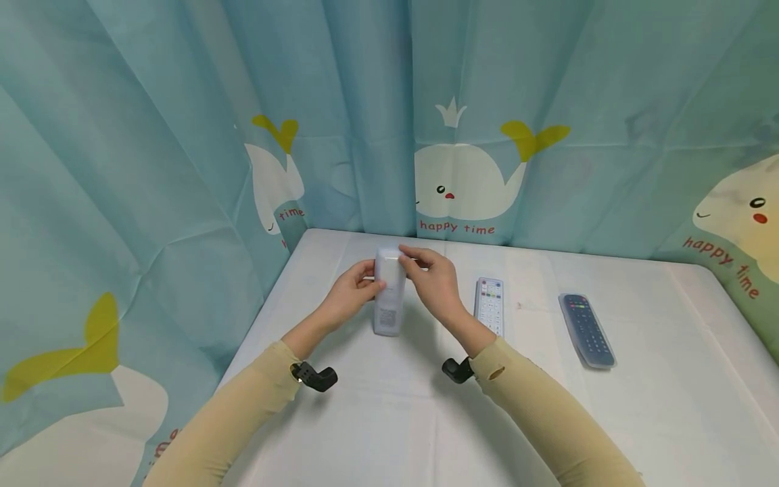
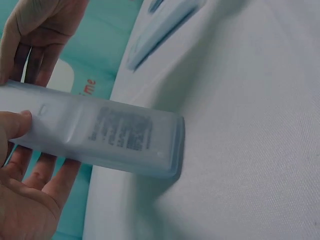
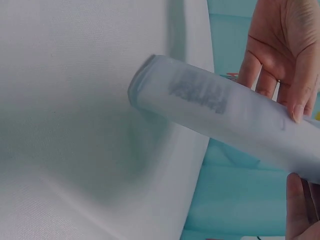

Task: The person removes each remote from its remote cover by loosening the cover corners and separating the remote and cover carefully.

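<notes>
A white remote control in a clear sleeve [image 1: 389, 291] is held up over the table with its back facing me; a printed label [image 2: 122, 129] shows near its lower end. My left hand [image 1: 348, 297] grips its left side, thumb on the back and fingers behind. At the upper right corner, my right hand [image 1: 435, 283] pinches the sleeved remote between thumb and fingers. Only part of the right hand [image 3: 302, 212] appears in the right wrist view. The front of the remote is hidden.
On the white table [image 1: 402, 419], a white remote control [image 1: 489, 304] lies face up beside my right forearm, which partly covers it. Farther right lies a dark remote control [image 1: 587, 331] in a clear sleeve. A blue curtain [image 1: 365, 122] hangs behind and along the left.
</notes>
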Demonstrator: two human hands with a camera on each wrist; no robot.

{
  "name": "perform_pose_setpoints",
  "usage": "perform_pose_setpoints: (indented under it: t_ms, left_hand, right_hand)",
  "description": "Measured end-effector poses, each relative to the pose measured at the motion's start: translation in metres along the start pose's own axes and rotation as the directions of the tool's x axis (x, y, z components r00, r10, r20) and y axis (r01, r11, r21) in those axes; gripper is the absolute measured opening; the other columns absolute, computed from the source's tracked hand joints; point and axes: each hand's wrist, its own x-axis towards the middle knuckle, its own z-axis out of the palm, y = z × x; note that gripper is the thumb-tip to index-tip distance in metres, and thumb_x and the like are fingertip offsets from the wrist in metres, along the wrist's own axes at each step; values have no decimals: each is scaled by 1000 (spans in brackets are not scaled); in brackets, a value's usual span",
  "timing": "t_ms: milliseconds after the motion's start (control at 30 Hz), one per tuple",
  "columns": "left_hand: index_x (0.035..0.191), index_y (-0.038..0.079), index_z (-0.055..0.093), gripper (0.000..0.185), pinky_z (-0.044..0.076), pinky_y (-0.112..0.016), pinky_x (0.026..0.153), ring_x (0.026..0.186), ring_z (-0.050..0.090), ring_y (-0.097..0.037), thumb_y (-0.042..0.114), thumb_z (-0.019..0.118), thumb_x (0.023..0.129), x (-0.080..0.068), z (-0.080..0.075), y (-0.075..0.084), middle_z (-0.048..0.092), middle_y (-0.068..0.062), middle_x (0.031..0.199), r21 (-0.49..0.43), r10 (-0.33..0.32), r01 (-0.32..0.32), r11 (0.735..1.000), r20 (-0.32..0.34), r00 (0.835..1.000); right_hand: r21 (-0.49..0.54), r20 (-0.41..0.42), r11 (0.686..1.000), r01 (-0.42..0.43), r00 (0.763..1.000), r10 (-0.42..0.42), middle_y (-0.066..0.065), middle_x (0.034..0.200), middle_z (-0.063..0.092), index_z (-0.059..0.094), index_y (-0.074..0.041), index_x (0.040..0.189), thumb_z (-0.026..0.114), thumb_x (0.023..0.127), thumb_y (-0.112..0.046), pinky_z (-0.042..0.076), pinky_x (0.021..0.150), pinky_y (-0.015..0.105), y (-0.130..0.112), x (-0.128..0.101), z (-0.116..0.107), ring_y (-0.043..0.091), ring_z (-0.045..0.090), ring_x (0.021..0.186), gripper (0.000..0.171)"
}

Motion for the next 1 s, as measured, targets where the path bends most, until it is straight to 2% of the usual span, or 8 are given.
perform_pose_setpoints:
  t_ms: [233,567,800,1000]
  left_hand:
    - [151,5,44,52,53,-44,99,123,60,-30,19,62,104,0,-2,-2,56,-16,139,25,-19,19,1000,10,1000]
    - [149,4,47,50,52,-45,101,125,60,-30,20,62,105,-1,-5,-5,57,-16,138,27,-17,16,1000,29,999]
    - [150,4,46,50,51,-46,102,127,59,-30,21,61,105,-3,-6,-5,56,-17,140,32,-10,9,999,43,999]
    - [151,5,45,52,51,-44,102,128,58,-29,23,61,106,-5,-7,-7,55,-15,142,31,-5,3,1000,59,998]
  right_hand:
    - [107,35,993,-46,998,43,8,122,70,72,-8,127,64,104,-19,58,88,41,2,3,-2,23,68,105,27]
    - [138,83,983,-120,991,109,13,123,70,71,-5,126,61,106,-23,59,87,39,3,9,-4,27,68,108,29]
    - [138,100,977,-164,983,151,11,119,70,71,-3,124,59,106,-22,60,83,34,4,11,-4,25,70,104,29]
    - [167,123,964,-207,974,188,13,119,70,70,-1,124,60,106,-24,59,86,38,5,13,-5,27,69,105,31]
